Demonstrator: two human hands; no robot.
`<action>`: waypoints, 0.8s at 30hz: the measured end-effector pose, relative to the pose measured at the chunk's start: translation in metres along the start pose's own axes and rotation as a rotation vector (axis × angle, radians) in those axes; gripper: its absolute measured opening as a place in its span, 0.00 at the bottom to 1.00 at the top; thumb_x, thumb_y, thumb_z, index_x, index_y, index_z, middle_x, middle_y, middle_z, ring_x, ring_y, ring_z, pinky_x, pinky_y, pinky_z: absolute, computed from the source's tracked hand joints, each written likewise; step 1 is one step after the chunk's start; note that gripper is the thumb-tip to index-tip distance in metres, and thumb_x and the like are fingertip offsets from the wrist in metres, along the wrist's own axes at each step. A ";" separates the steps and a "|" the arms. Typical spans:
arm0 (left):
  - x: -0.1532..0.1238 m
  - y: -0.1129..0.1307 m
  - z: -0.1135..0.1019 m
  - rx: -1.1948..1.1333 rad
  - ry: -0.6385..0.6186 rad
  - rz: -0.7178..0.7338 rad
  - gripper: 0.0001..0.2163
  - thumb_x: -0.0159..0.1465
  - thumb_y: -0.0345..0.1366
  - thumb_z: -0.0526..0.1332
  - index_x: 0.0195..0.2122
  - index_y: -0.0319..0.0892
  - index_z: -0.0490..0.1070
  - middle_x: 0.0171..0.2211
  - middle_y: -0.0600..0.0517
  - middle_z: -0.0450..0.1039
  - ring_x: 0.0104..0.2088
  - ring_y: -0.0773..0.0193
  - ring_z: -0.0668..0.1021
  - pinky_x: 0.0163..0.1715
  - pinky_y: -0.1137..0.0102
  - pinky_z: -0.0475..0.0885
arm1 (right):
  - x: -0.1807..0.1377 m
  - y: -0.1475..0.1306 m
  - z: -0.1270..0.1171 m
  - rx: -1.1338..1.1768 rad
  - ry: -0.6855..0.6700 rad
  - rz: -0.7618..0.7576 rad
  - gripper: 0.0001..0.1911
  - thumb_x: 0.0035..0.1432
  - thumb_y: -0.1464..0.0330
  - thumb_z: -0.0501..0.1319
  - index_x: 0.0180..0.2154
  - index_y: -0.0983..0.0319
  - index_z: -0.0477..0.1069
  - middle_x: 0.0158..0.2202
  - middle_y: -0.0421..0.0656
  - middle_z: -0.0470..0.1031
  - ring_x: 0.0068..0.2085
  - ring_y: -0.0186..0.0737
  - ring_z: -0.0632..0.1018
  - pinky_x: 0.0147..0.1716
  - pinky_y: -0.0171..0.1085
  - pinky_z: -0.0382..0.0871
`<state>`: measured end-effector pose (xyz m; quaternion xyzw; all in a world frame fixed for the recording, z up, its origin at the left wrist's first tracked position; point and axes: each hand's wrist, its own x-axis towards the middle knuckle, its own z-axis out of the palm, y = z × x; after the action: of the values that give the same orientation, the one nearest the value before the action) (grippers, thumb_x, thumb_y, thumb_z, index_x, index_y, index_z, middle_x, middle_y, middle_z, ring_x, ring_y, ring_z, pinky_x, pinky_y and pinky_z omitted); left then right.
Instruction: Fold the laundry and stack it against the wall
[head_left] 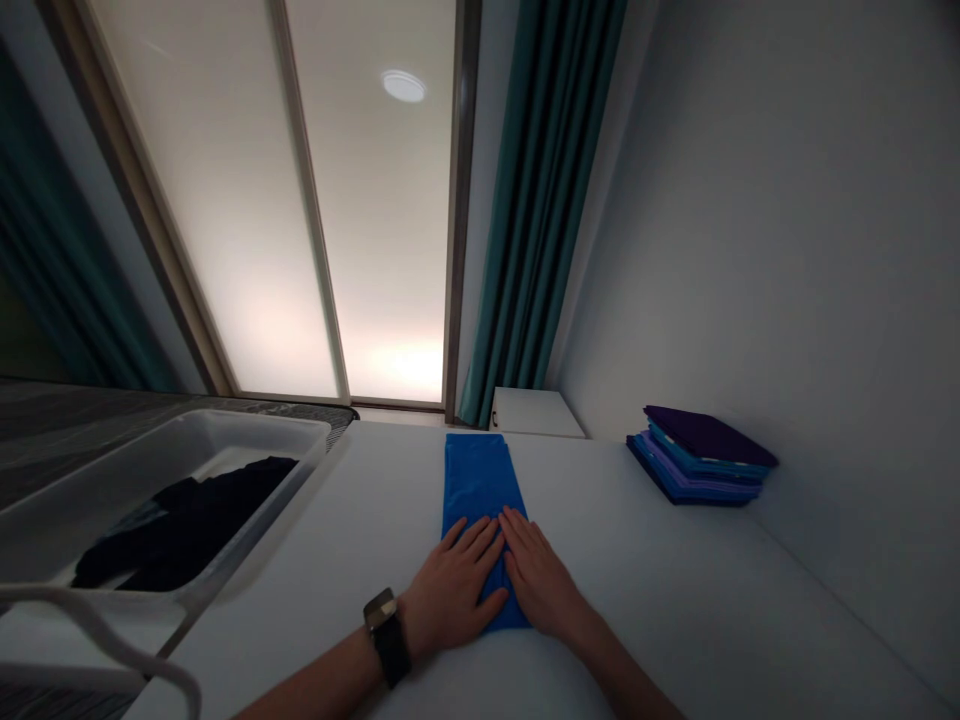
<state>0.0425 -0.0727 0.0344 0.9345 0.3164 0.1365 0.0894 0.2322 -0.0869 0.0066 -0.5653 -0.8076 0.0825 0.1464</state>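
A blue folded cloth (480,470) lies as a long narrow strip on the white table (360,540), its far end near the table's back edge. Flat on its near half rests my left hand (457,585), fingers stretched out, a dark watch on the wrist. Beside it my right hand (544,575) also lies flat with straight fingers, on the cloth's right side. The fingertips of both hands nearly meet in the middle. Part of the cloth is hidden beneath the hands. Neither hand grips anything.
To the right, against the wall, stands a stack of folded cloths (697,460) in purple and blue. On the left, a translucent plastic bin (300,430) holds dark cloth (202,520). A pale curved cable or tube (112,640) crosses the lower left. Behind the table is a white cabinet (536,412).
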 end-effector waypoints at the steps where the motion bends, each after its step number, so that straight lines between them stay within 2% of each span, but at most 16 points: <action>1: -0.001 -0.001 -0.001 -0.004 -0.011 0.002 0.30 0.66 0.47 0.53 0.67 0.44 0.49 0.67 0.46 0.52 0.66 0.50 0.57 0.65 0.51 0.49 | -0.002 -0.003 0.001 -0.007 -0.001 0.013 0.28 0.67 0.68 0.39 0.66 0.67 0.51 0.68 0.48 0.49 0.68 0.42 0.52 0.66 0.47 0.46; 7: -0.009 -0.003 -0.004 -0.051 -0.035 0.043 0.31 0.66 0.46 0.54 0.68 0.48 0.47 0.67 0.47 0.51 0.66 0.51 0.58 0.65 0.52 0.48 | -0.007 -0.014 0.007 0.011 0.021 0.062 0.28 0.67 0.68 0.40 0.65 0.67 0.53 0.68 0.48 0.51 0.67 0.45 0.53 0.66 0.48 0.46; 9: -0.008 -0.007 -0.010 -0.071 -0.033 0.054 0.28 0.68 0.47 0.52 0.67 0.49 0.50 0.66 0.48 0.55 0.65 0.53 0.60 0.64 0.54 0.50 | -0.005 -0.011 0.004 0.043 0.023 0.064 0.27 0.66 0.68 0.42 0.65 0.65 0.55 0.67 0.47 0.52 0.67 0.44 0.55 0.65 0.47 0.46; 11: -0.005 -0.017 -0.022 -0.075 0.001 0.001 0.23 0.69 0.45 0.49 0.64 0.49 0.56 0.63 0.49 0.62 0.62 0.55 0.64 0.62 0.56 0.56 | 0.001 -0.005 -0.004 0.068 0.052 0.084 0.27 0.66 0.67 0.44 0.64 0.64 0.57 0.65 0.48 0.58 0.65 0.44 0.59 0.63 0.45 0.50; 14: 0.005 -0.039 -0.044 -0.015 0.120 -0.246 0.18 0.69 0.41 0.48 0.55 0.44 0.67 0.52 0.45 0.72 0.52 0.53 0.72 0.53 0.55 0.64 | 0.017 0.005 -0.022 0.026 0.115 0.164 0.24 0.65 0.67 0.46 0.60 0.64 0.62 0.56 0.51 0.69 0.56 0.45 0.69 0.56 0.43 0.59; 16: 0.013 -0.057 -0.055 -0.011 0.089 -0.342 0.16 0.68 0.41 0.49 0.47 0.43 0.71 0.42 0.46 0.76 0.45 0.53 0.75 0.49 0.57 0.66 | 0.031 0.009 -0.032 -0.043 0.105 0.193 0.19 0.65 0.68 0.47 0.53 0.63 0.68 0.49 0.50 0.73 0.50 0.45 0.72 0.51 0.42 0.62; 20: 0.022 -0.079 -0.058 -0.159 -0.057 -0.335 0.15 0.67 0.44 0.49 0.35 0.43 0.72 0.32 0.49 0.76 0.34 0.58 0.76 0.39 0.65 0.67 | 0.054 0.009 -0.039 -0.167 0.026 0.176 0.14 0.67 0.67 0.47 0.40 0.61 0.71 0.41 0.47 0.76 0.44 0.42 0.75 0.44 0.39 0.60; 24: 0.018 -0.080 -0.048 -0.296 -0.018 -0.342 0.18 0.67 0.47 0.47 0.31 0.42 0.69 0.29 0.51 0.74 0.30 0.61 0.74 0.31 0.70 0.66 | 0.061 0.004 -0.036 -0.246 0.026 0.175 0.14 0.69 0.67 0.45 0.39 0.61 0.69 0.37 0.46 0.78 0.41 0.41 0.77 0.42 0.38 0.58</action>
<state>-0.0041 0.0053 0.0631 0.8450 0.4461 0.1560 0.2502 0.2281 -0.0297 0.0481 -0.6482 -0.7573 -0.0121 0.0786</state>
